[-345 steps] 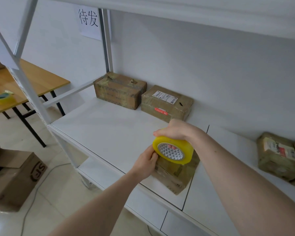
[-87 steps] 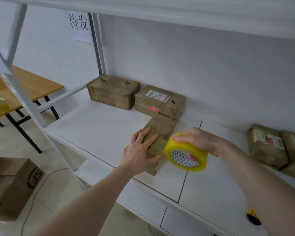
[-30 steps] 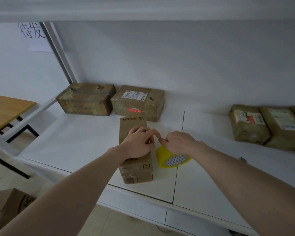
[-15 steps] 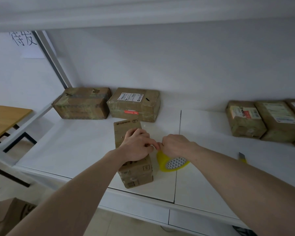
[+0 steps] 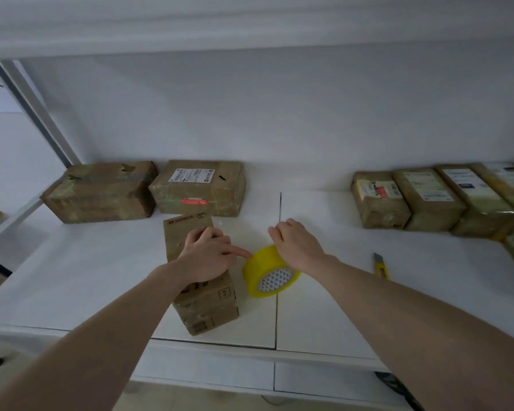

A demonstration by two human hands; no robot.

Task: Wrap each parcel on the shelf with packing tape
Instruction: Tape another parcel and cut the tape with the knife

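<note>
**Two hands at one box, and the tape end is the weak spot**

Several things could slip, by my judgement. The left hand (image 5: 209, 256) rests on top of the box (image 5: 201, 280), fingers curled over its far side and the forefinger stretched out toward the tape roll (image 5: 270, 272), touching or almost touching its rim. If that finger is pinning a loose tape end, lifting it too soon could let the end spring back onto the roll. No strip shows between roll and box, so I cannot tell.

The right hand (image 5: 298, 246) lies over the roll's top with fingers loosely bent; whether they grip it is unclear. The roll stands on edge on the shelf (image 5: 324, 315), just right of the box, and could roll away. A knife (image 5: 380, 266) lies well apart to the right.
</note>
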